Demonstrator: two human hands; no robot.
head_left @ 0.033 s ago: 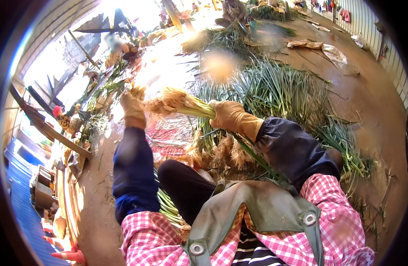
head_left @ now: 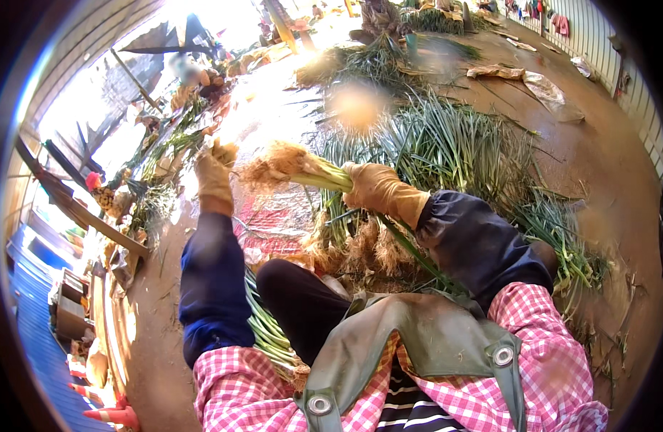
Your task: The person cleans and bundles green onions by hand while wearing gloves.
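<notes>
My right hand (head_left: 380, 190), in a tan glove, is closed around a bunch of spring onions (head_left: 327, 175) at the white-green stalks. The shaggy, pale brown roots (head_left: 275, 165) point left, and the green leaves trail down below the hand toward my lap. Just left of the roots, and apart from them, is my left hand (head_left: 215, 173) in a matching glove. Its fingers are curled in; glare hides whatever may be between them. A big heap of spring onions (head_left: 447, 147) lies in front of my right arm, roots toward me.
Trimmed-looking pale stalks (head_left: 270, 324) lie beside my left knee (head_left: 292, 291). A red and white plastic sheet (head_left: 274, 219) covers ground ahead. Leafy scraps (head_left: 155, 209) and a slanting wooden bar (head_left: 105, 227) stand to the left. Another heap (head_left: 367, 68) is farther off.
My left hand and forearm have shifted slightly left, widening the gap to the roots. The right hand and its bunch have barely moved.
</notes>
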